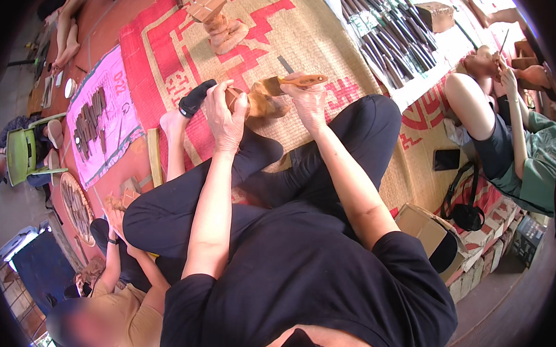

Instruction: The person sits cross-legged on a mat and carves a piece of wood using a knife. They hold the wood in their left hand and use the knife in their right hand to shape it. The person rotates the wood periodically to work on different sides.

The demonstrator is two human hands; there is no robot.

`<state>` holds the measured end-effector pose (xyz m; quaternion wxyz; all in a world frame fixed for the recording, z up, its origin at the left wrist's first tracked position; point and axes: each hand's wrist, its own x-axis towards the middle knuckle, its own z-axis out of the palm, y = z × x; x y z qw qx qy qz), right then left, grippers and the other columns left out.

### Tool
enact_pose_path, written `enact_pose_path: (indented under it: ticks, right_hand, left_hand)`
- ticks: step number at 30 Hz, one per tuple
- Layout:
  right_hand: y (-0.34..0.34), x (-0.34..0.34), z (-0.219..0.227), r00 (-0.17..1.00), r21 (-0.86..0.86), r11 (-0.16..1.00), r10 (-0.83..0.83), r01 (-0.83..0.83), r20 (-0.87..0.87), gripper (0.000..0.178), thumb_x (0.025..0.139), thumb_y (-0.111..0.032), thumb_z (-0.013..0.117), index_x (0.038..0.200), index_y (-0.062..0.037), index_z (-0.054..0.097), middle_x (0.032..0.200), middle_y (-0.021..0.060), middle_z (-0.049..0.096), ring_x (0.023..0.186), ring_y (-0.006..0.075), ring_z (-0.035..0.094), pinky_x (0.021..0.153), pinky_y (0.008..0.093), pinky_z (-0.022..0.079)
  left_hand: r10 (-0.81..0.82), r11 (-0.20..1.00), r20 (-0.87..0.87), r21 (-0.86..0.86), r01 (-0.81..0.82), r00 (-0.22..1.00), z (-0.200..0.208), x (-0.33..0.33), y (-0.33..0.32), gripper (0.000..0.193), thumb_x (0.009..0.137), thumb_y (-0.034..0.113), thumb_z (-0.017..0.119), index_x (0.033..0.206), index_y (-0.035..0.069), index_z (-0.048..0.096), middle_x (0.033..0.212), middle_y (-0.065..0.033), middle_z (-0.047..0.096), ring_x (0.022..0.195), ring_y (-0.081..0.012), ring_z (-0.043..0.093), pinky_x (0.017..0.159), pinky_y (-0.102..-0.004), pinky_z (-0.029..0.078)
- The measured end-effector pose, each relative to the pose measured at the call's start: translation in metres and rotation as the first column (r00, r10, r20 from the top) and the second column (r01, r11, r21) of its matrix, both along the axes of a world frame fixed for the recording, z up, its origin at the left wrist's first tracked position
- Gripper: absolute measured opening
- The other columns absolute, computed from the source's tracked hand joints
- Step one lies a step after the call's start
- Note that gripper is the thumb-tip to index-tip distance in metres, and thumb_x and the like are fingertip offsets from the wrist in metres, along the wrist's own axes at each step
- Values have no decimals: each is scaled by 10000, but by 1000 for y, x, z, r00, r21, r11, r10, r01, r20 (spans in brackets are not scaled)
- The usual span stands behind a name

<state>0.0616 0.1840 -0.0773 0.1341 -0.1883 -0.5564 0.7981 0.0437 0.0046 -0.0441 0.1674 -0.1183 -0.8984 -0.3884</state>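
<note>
**Brushing a small wooden carving over a woven mat**

The person is sitting cross-legged in black trousers on a woven straw mat [335, 44] patterned in red, and both hands are working close together above the knees. The left hand [226, 111] is wrapping its fingers around a small brown wooden carving [259, 103], gripping it firmly and holding it up off the mat. The right hand [309, 100] is closing on the orange-brown handle of a paintbrush [289, 82], whose dark bristles are lying against the upper side of the carving. The two hands are sitting just beside each other, with the carving between them.

Just beside the left hand, a black-handled tool [196, 97] is poking out near the person's bare foot. Farther toward the mat's far edge, an unfinished wooden figure [218, 21] is standing upright, topped by a squarish block. Along the far right edge of the mat, a long row of dark carving chisels [386, 34] is lying side by side, with a wooden block [436, 16] near it.

On the floor left of the mat, a pink cloth [105, 117] is carrying more small dark tools. Another person in a green top [540, 156] is sitting to the right, holding a carving, and a person in a tan shirt [126, 310] is crouching at the lower left. An open cardboard box [423, 228] is resting beside the person's right elbow.
</note>
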Motion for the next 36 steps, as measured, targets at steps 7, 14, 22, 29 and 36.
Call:
enact_pose_path:
  ticks: [7, 14, 22, 29, 36]
  right_hand:
    - [-2, 6, -11, 999, -101, 995, 31, -27, 42, 122, 758, 22, 710, 874, 9, 678, 769, 48, 667, 701, 110, 622, 661, 241, 487]
    - [6, 9, -9, 983, 121, 983, 123, -139, 134, 145, 763, -21, 710, 905, 3, 688, 785, 45, 686, 730, 113, 628, 667, 245, 492]
    - [4, 10, 0, 975, -138, 974, 196, -181, 105, 113, 742, -7, 714, 845, 3, 669, 739, 34, 653, 664, 115, 610, 634, 248, 486]
    - [-9, -6, 6, 1000, -74, 997, 28, -27, 5, 138, 741, -31, 741, 861, 1, 683, 749, 46, 658, 699, 124, 623, 673, 239, 503]
    - [11, -31, -4, 984, 355, 931, 14, -78, 180, 117, 745, -93, 721, 817, -10, 681, 759, 37, 673, 691, 113, 620, 656, 270, 491]
  left_hand:
    - [14, 1000, 16, 15, -14, 1000, 2, 1, 0, 365, 857, 245, 639, 1153, 46, 559, 1084, -151, 552, 1043, -328, 545, 935, -425, 423]
    - [23, 1000, 15, 5, -23, 1000, 4, 3, 3, 374, 849, 246, 645, 1152, 45, 559, 1076, -152, 548, 1030, -331, 549, 921, -428, 431]
    - [21, 1000, 26, -9, -20, 999, 3, 3, 3, 359, 862, 218, 624, 1161, 33, 549, 1102, -154, 554, 1062, -326, 543, 953, -415, 420]
    - [-1, 1000, 19, -9, 1, 1000, 3, 5, 2, 367, 872, 231, 616, 1170, 30, 545, 1110, -162, 555, 1068, -327, 543, 958, -421, 416]
    - [-24, 1000, -19, -13, 24, 1000, 0, 8, -2, 401, 862, 217, 616, 1198, 14, 533, 1117, -163, 559, 1068, -325, 541, 958, -417, 420]
